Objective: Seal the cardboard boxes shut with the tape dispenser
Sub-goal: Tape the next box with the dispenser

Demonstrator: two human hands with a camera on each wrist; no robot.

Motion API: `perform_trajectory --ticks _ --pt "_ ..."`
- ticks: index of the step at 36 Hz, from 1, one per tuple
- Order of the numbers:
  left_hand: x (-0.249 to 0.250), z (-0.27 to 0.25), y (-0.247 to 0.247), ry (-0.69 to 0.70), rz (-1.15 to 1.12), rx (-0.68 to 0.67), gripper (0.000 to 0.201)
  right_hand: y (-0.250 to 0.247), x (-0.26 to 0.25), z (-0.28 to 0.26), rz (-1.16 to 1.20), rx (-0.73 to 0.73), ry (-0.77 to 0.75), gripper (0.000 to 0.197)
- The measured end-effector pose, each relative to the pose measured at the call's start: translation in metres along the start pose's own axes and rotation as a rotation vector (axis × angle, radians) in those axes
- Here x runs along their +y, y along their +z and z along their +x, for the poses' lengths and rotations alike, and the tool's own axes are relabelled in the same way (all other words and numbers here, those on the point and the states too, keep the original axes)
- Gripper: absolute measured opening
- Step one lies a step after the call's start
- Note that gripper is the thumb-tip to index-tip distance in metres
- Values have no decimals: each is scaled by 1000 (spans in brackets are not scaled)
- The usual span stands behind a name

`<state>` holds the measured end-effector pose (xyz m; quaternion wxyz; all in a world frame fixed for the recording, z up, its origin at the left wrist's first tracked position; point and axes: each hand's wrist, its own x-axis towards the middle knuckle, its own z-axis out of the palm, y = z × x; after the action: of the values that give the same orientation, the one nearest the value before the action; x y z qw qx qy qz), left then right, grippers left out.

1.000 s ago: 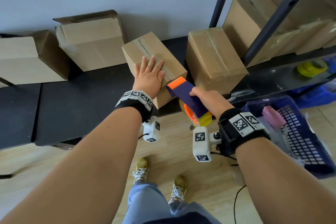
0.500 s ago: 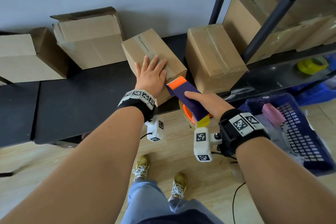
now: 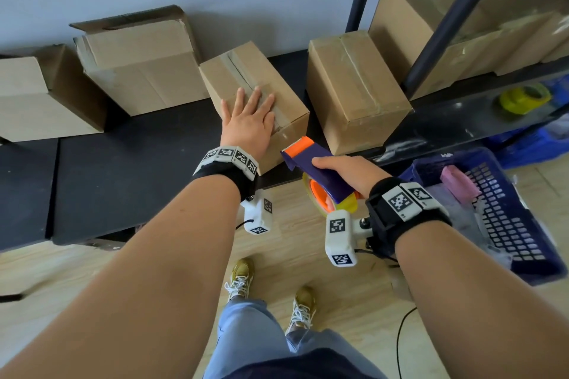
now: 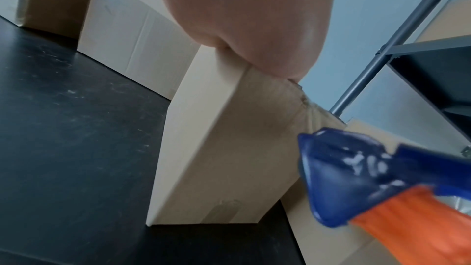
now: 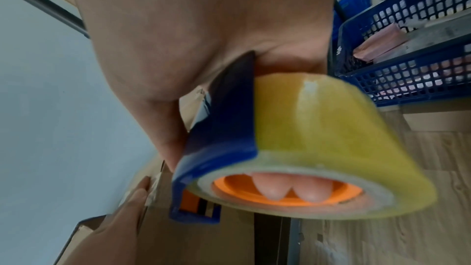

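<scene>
Bright even daylight, soft shadows, wide-angle edge distortion, blurred wrist views

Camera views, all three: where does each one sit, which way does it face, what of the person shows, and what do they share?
Head: on the head, looking down; forearms, left hand flat on the small brown cardboard box, legs, shoes.
Left wrist: under the left palm, facing the box's side.
Right wrist: under the right hand, facing the blue and orange tape dispenser it grips.
Shared: all show dispenser and box.
</scene>
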<state>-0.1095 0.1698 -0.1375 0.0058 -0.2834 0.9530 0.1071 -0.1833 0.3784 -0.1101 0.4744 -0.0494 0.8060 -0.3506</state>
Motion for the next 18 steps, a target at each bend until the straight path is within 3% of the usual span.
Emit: perform_trajectory --ticks 7,13,18 --pt "2 -7 5 84 114 31 73 18 -8 13 28 75 -13 72" --pt "-3 -2 3 98 98 10 73 19 -13 18 3 87 -33 63" --pt "-1 -2 4 96 133 3 72 17 -9 18 10 92 -4 67"
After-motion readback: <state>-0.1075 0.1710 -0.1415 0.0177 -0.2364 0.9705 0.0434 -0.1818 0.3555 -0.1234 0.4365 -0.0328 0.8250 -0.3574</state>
